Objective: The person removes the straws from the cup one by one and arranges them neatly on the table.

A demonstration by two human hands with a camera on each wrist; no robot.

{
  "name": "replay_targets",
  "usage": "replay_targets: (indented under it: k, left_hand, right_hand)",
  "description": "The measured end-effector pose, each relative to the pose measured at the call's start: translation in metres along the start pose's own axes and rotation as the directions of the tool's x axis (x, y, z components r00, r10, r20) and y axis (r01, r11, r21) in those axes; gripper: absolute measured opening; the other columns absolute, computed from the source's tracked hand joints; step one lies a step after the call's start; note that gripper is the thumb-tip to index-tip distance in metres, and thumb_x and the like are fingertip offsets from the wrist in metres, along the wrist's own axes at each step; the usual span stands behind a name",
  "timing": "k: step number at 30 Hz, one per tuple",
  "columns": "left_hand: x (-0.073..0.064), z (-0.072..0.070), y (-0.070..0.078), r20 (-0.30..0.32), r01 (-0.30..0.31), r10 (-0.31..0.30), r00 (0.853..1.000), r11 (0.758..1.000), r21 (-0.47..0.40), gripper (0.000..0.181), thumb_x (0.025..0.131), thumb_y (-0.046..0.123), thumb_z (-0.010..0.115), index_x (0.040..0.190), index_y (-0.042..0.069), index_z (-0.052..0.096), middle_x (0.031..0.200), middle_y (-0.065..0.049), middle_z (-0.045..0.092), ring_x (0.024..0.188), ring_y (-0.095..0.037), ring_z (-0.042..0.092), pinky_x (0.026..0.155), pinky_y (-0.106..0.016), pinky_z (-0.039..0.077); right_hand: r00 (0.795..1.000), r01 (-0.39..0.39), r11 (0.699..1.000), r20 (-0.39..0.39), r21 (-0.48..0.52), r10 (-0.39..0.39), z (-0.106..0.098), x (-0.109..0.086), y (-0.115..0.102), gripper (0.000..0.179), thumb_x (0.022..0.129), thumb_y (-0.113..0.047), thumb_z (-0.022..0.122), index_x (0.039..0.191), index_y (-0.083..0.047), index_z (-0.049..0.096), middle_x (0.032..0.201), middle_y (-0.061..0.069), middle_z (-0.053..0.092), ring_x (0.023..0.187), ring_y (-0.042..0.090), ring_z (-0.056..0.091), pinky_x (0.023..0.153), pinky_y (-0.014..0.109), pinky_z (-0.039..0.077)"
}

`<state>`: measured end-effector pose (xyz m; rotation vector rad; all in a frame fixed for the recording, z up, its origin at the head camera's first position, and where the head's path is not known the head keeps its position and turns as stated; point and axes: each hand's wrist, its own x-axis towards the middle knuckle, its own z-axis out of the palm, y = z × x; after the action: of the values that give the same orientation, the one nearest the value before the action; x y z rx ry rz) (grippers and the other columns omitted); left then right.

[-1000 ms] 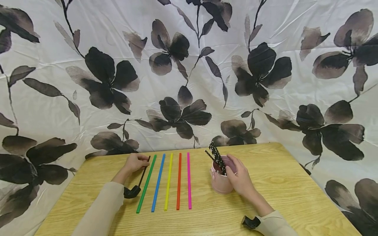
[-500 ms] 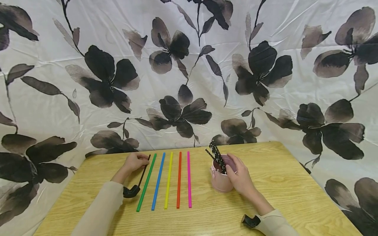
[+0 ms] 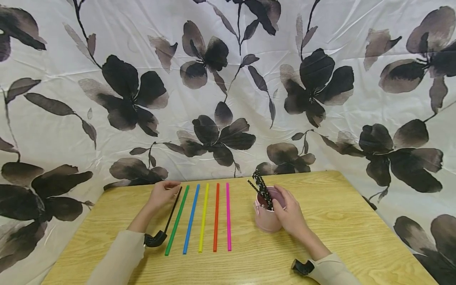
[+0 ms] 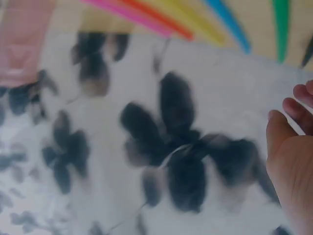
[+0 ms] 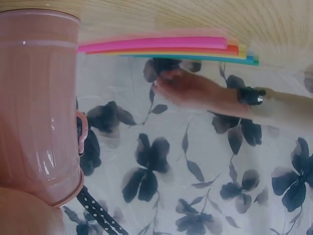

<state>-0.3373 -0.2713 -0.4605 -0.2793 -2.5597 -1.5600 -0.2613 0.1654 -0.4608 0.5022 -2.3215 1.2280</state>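
A row of straws lies on the wooden table: black [image 3: 173, 208], green [image 3: 177, 220], blue [image 3: 191, 219], yellow [image 3: 203, 217], red [image 3: 216, 217] and pink [image 3: 228, 216]. My left hand [image 3: 162, 194] hovers beside the far end of the black straw, fingers loosely extended. In the left wrist view its fingertips are apart from that straw, whose near end the wrist camera hides in the head view. My right hand [image 3: 291, 211] grips a small pink bucket [image 3: 267, 220], thumb at its rim. Black straws with white dots [image 3: 263, 190] stand tilted inside; the bucket's inside is mostly hidden.
The wooden table [image 3: 338, 221] ends at the back against a white cloth [image 3: 213, 95] with dark printed flowers. A black wrist camera [image 3: 155, 239] sits on the left wrist, another camera [image 3: 303, 268] on the right.
My left hand has let go of the black straw and drawn slightly up and away from it, its wrist shifting left. The right hand and bucket stay where they were.
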Motion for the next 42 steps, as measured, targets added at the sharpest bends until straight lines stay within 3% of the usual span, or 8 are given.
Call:
replay_targets:
  k: [3,5,13,16,20,30,36,42]
  left_hand:
    - [-0.006,0.008,0.021,-0.049,-0.072,0.072,0.996,0.997,-0.010,0.027,0.086,0.024,0.058,0.105,0.005,0.062,0.100,-0.017,0.058,0.085,-0.029,0.057,0.068,-0.038,0.050]
    - [-0.011,0.012,0.038,-0.041,-0.121,0.120,0.992,0.992,-0.026,0.026,0.086,0.025,0.058,0.104,0.006,0.063,0.100,-0.017,0.059,0.084,-0.026,0.058,0.069,-0.038,0.050]
    - [-0.029,0.051,0.109,0.053,-0.268,0.271,0.961,0.962,-0.060,0.018,0.083,0.025,0.061,0.098,0.015,0.066,0.089,0.000,0.064,0.077,-0.017,0.059,0.061,-0.032,0.049]
    - [-0.043,0.067,0.141,0.085,-0.310,0.317,0.945,0.947,-0.085,0.015,0.084,0.017,0.061,0.097,0.013,0.066,0.089,0.000,0.064,0.079,-0.019,0.059,0.063,-0.031,0.050]
    - [-0.057,0.087,0.166,0.108,-0.341,0.353,0.929,0.933,-0.116,0.014,0.083,0.010,0.062,0.096,0.008,0.066,0.091,-0.006,0.064,0.082,-0.019,0.059,0.065,-0.032,0.050]
    - [-0.071,0.135,0.187,0.190,-0.370,0.410,0.892,0.904,-0.213,0.018,0.078,0.005,0.066,0.096,0.006,0.066,0.091,-0.003,0.063,0.079,-0.019,0.060,0.066,-0.033,0.051]
    - [-0.073,0.157,0.188,0.199,-0.398,0.458,0.866,0.873,-0.281,0.023,0.076,0.002,0.067,0.098,0.000,0.065,0.093,-0.016,0.062,0.078,-0.025,0.060,0.065,-0.036,0.051]
    - [-0.072,0.170,0.185,0.162,-0.400,0.481,0.862,0.840,-0.366,0.023,0.077,0.005,0.068,0.096,-0.006,0.064,0.092,-0.017,0.062,0.076,-0.025,0.060,0.062,-0.038,0.051]
  right_hand:
    - [1.000,0.003,1.000,0.007,-0.002,-0.003,0.000,0.000,-0.001,0.045,0.087,-0.019,0.051,0.130,-0.012,0.041,0.123,0.007,0.048,0.114,0.024,0.042,0.093,0.044,0.035]
    - [1.000,0.003,1.000,0.010,-0.004,-0.003,0.000,0.000,-0.001,0.045,0.087,-0.020,0.051,0.130,-0.012,0.041,0.123,0.007,0.048,0.114,0.024,0.042,0.093,0.044,0.035]
    - [1.000,-0.011,1.000,0.002,-0.011,0.011,-0.001,0.000,-0.003,0.046,0.087,-0.021,0.051,0.131,-0.012,0.041,0.123,0.008,0.048,0.114,0.025,0.043,0.092,0.044,0.035]
    - [1.000,-0.014,1.000,-0.001,0.001,0.014,-0.002,0.000,-0.005,0.046,0.086,-0.020,0.052,0.130,-0.011,0.042,0.123,0.008,0.048,0.113,0.025,0.043,0.093,0.044,0.035]
    - [1.000,-0.014,1.000,-0.005,0.011,0.014,-0.002,0.000,-0.006,0.045,0.086,-0.019,0.053,0.130,-0.012,0.043,0.122,0.008,0.048,0.111,0.025,0.044,0.092,0.043,0.035]
    - [0.999,0.042,0.999,-0.027,-0.009,-0.042,-0.001,0.000,-0.005,0.037,0.093,-0.018,0.044,0.128,-0.008,0.044,0.120,0.010,0.049,0.111,0.025,0.045,0.091,0.043,0.036]
    - [0.997,0.066,0.998,-0.025,-0.003,-0.066,-0.002,0.000,-0.005,0.035,0.095,-0.010,0.034,0.128,-0.006,0.044,0.121,0.011,0.049,0.112,0.025,0.045,0.091,0.044,0.036]
    - [0.998,0.052,0.999,-0.020,-0.012,-0.052,-0.001,-0.001,-0.004,0.035,0.095,-0.012,0.036,0.129,-0.007,0.043,0.123,0.011,0.048,0.112,0.025,0.044,0.090,0.044,0.037]
